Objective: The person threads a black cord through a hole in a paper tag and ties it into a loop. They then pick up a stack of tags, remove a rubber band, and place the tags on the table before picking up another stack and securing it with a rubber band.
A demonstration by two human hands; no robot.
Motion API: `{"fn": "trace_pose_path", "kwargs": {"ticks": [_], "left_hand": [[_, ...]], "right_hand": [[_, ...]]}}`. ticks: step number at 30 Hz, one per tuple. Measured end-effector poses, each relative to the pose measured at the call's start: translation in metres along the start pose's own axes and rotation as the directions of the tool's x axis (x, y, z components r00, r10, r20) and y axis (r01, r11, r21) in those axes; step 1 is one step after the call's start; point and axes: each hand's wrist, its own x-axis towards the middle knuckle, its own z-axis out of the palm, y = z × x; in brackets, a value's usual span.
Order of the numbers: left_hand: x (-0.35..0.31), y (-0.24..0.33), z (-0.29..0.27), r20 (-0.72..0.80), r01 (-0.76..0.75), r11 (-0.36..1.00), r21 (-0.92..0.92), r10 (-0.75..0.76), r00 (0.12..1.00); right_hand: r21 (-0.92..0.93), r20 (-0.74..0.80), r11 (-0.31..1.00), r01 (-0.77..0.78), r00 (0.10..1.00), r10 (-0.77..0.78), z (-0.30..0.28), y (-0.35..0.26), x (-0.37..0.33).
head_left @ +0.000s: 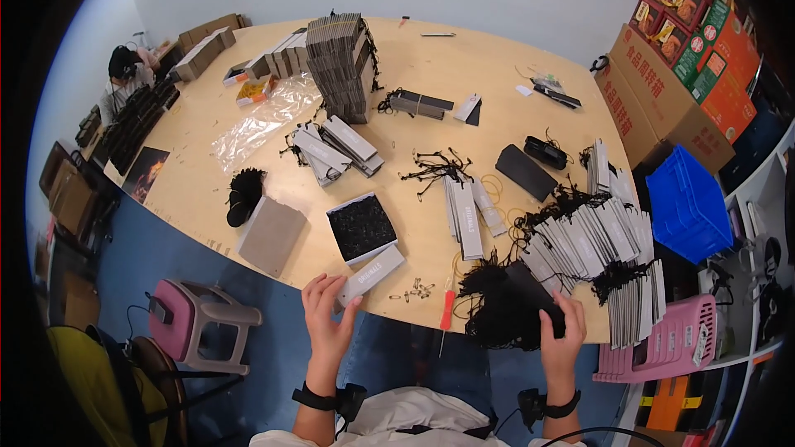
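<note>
My left hand (325,308) pinches the end of a long grey hang tag (374,275) with white lettering, at the table's near edge. Just beyond it sits an open white box (362,228) filled with small black pieces. My right hand (564,324) grips a black tag (534,283) between thumb and fingers, over a heap of black strings (497,302). Past that hand, rows of grey tags (580,244) with black strings lie fanned out. Several small metal safety pins (412,290) are scattered between my hands, beside a red-handled screwdriver (447,311) that juts over the edge.
A tall stack of grey tags (338,66), a clear plastic bag (269,120) and a grey block (272,236) stand on the table (497,66). A blue crate (689,203) is at right, a pink stool (195,327) at lower left. Another person (128,74) sits far left.
</note>
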Motion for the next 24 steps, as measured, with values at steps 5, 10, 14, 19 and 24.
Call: {"fn": "trace_pose_path", "kwargs": {"ticks": [5, 10, 14, 19, 24], "left_hand": [[-0.002, -0.002, -0.001, 0.002, 0.001, 1.0, 0.007, -0.001, 1.0], [0.0, -0.001, -0.001, -0.013, -0.031, 0.999, 0.014, 0.032, 0.999], [-0.004, -0.003, -0.005, -0.047, 0.004, 1.0, -0.027, -0.005, 0.999], [-0.012, -0.001, -0.003, -0.157, 0.071, 0.967, -0.243, -0.112, 0.981], [-0.023, -0.004, -0.008, -0.089, 0.162, 0.779, -0.605, -0.269, 0.959]], "right_hand": [[0.171, 0.26, 0.985, -0.038, 0.966, -0.008, 0.002, -0.036, -0.026], [0.232, 0.428, 0.962, -0.144, 0.903, 0.033, 0.022, -0.036, -0.066], [0.174, 0.463, 0.96, -0.218, 0.879, 0.116, 0.028, -0.021, -0.085], [0.162, 0.406, 0.972, -0.169, 0.909, 0.09, 0.035, -0.011, -0.096], [0.167, 0.353, 0.979, -0.116, 0.934, 0.051, 0.041, -0.003, -0.103]]}}
